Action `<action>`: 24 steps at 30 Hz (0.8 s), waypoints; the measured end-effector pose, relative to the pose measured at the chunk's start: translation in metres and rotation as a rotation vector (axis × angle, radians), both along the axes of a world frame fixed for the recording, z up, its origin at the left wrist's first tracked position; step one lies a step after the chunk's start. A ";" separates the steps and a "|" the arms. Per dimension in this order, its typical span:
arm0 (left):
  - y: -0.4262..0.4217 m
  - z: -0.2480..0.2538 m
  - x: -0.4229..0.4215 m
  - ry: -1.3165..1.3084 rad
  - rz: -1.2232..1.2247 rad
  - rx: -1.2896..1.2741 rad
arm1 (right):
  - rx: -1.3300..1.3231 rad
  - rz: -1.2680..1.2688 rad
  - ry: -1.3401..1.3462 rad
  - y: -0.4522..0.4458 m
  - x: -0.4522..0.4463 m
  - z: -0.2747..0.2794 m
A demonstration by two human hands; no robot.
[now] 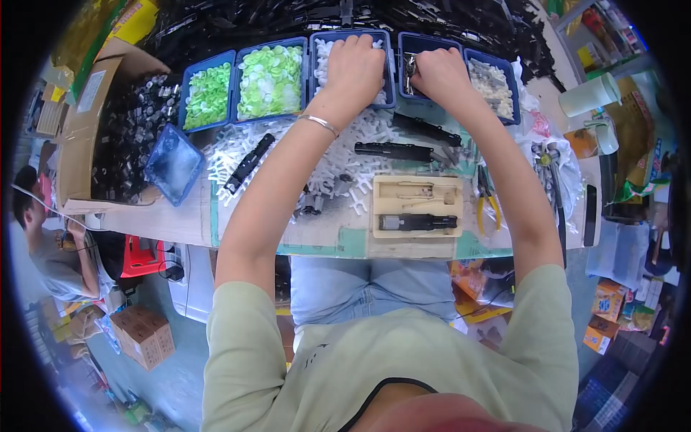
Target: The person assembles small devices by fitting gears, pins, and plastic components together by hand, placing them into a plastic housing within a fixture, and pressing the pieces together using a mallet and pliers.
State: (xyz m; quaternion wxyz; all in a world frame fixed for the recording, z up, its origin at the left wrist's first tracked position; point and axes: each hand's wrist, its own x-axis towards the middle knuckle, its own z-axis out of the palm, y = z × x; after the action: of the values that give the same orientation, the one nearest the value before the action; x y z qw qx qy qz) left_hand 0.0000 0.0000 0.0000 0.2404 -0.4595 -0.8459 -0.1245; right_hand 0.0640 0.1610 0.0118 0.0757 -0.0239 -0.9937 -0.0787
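From the head view, I see two hands at work over a row of blue bins along the far side of the bench (162,222). The left hand (356,66) reaches into the middle bin (391,68), which holds small white pieces (321,61); its fingers are bent downward — their tips are hidden, so I cannot tell whether they pinch anything. The right hand (443,72) is curled at the next bin (430,37), its fingertips beside the metal pieces (409,65) there; I cannot confirm a grip. Two bins on the left contain green pieces (207,92) and green discs (270,75); the rightmost holds off-white pieces (491,86).

Nearer the person, white forked parts (338,147) are heaped between the arms, with black parts (393,150) lying on and beside them. A beige fixture (387,183) carries one black assembly (417,222) in its lower slot — yellow-handled pliers (491,214) lie just to its right.
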 end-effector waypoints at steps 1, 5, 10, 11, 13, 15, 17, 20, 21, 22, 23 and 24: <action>0.000 0.002 0.000 -0.014 0.001 -0.008 | -0.034 0.011 -0.021 0.000 0.000 0.002; -0.009 0.004 0.003 -0.071 -0.042 0.139 | -0.248 0.029 -0.015 0.012 -0.005 -0.005; -0.035 0.017 0.032 -0.496 -0.178 0.650 | -0.395 0.039 0.013 0.019 -0.005 0.000; -0.043 0.023 0.044 -0.672 -0.095 0.677 | -0.455 0.084 0.066 0.024 -0.005 -0.002; -0.059 0.025 0.059 -1.044 -0.100 0.834 | -0.535 0.100 0.136 0.025 -0.002 -0.001; -0.067 0.022 0.074 -1.337 -0.186 1.127 | -0.603 0.094 0.218 0.018 0.007 0.007; -0.078 0.022 0.092 -1.603 -0.237 1.305 | -1.118 0.044 0.168 0.003 0.020 0.013; -0.091 0.016 0.116 -1.917 -0.332 1.483 | -1.521 0.124 0.185 -0.051 0.071 0.037; -0.093 0.012 0.124 -1.998 -0.370 1.518 | -1.638 0.172 0.179 -0.063 0.087 0.036; -0.095 0.010 0.131 -2.080 -0.411 1.550 | -1.746 0.250 0.275 -0.079 0.100 0.033; -0.096 0.008 0.138 -2.143 -0.466 1.575 | -1.792 0.279 0.304 -0.091 0.112 0.033; -0.096 0.009 0.143 -2.151 -0.459 1.580 | -1.837 0.310 0.337 -0.100 0.121 0.034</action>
State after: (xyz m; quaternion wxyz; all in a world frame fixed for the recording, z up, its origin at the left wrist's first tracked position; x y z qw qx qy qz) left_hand 0.1434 -0.0959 0.0090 -0.3633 -0.0054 -0.2214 -0.9050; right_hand 0.1849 0.0606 0.0454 0.1794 0.0469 -0.6349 0.7500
